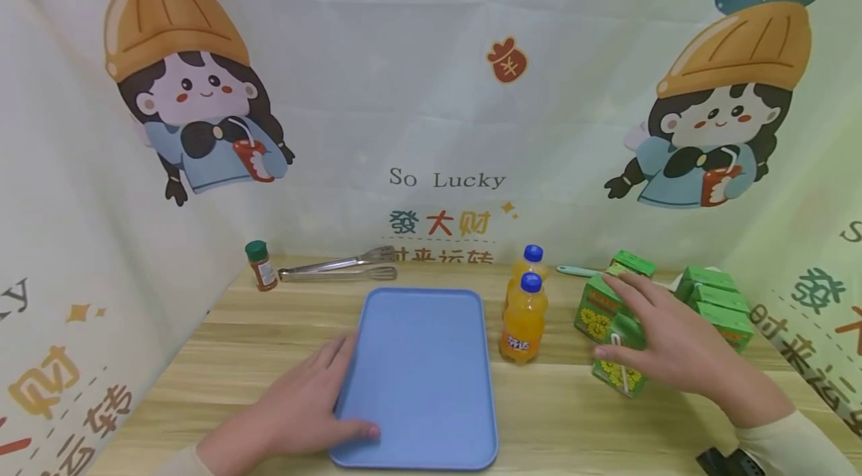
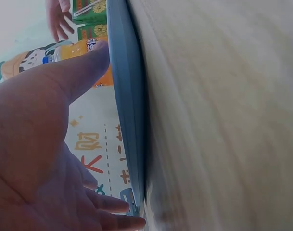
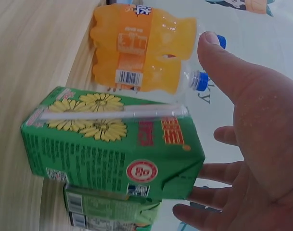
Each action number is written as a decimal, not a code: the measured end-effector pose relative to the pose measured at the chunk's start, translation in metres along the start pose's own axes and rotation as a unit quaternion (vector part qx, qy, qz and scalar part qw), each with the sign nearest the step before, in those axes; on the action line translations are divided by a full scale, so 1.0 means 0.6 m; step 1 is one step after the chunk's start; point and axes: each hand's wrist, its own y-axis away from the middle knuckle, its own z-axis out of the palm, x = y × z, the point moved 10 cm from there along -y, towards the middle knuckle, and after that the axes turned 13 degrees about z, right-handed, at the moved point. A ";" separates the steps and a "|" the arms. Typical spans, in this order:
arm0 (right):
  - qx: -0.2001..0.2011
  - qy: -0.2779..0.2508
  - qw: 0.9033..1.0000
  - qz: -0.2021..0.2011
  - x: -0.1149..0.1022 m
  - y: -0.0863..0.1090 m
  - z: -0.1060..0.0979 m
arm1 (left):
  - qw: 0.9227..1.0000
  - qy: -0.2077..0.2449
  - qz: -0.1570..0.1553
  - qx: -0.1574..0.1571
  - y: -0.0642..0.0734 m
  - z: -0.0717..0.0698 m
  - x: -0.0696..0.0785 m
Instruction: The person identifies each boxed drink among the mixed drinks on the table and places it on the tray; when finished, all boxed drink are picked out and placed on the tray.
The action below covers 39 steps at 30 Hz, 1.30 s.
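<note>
A blue rectangular tray (image 1: 424, 386) lies on the wooden table. My left hand (image 1: 296, 405) is at its left side, thumb over the near left rim and fingers extended along the edge. From the left wrist, the thumb touches the tray's rim (image 2: 129, 106), and the fingers look loosely straight. On the right, my right hand (image 1: 680, 341) hovers over green drink cartons with spread fingers. The nearest carton (image 3: 112, 144), a straw on its side, stands in front of the palm in the right wrist view, and no grip on it shows. Part of the carton group is hidden behind this hand.
Two orange soda bottles (image 1: 524, 322) with blue caps stand between tray and cartons. More green cartons (image 1: 717, 304) are at the far right. Metal tongs (image 1: 337, 266) and a green-lidded spice jar (image 1: 261, 266) lie back left. A pale green handle (image 1: 575, 271) shows near the curtain.
</note>
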 end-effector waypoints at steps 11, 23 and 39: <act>-0.038 0.002 0.999 0.036 0.028 0.004 0.012 | 0.999 0.015 -0.018 -0.035 0.005 0.013 -0.011; -0.049 -0.003 0.997 0.053 0.041 0.002 0.016 | 1.000 0.000 -0.002 -0.021 0.002 0.013 -0.017; -0.032 -0.087 0.995 0.044 0.054 -0.014 0.018 | 0.999 0.020 0.018 -0.018 0.004 0.001 -0.015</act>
